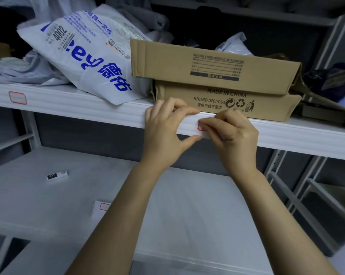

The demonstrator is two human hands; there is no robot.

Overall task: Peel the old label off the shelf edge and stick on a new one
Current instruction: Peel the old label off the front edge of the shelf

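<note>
A white label with a red border (201, 127) sits on the front face of the white shelf edge (88, 108); only its left end shows. My right hand (232, 133) covers the rest, fingertips pressed on the label's top left corner. My left hand (165, 126) pinches the shelf edge just left of the label, fingers on top and thumb underneath. A second red-bordered label (17, 97) is stuck on the same edge far to the left. A sheet with a red-bordered label (102, 207) lies on the lower shelf, partly hidden by my left forearm.
Two flattened cardboard boxes (217, 82) lie on the shelf right behind my hands. A white bag with blue print (84, 56) leans at their left. A small black-and-white box (56, 176) rests on the lower shelf (48, 195). Grey rack uprights (298, 195) stand at right.
</note>
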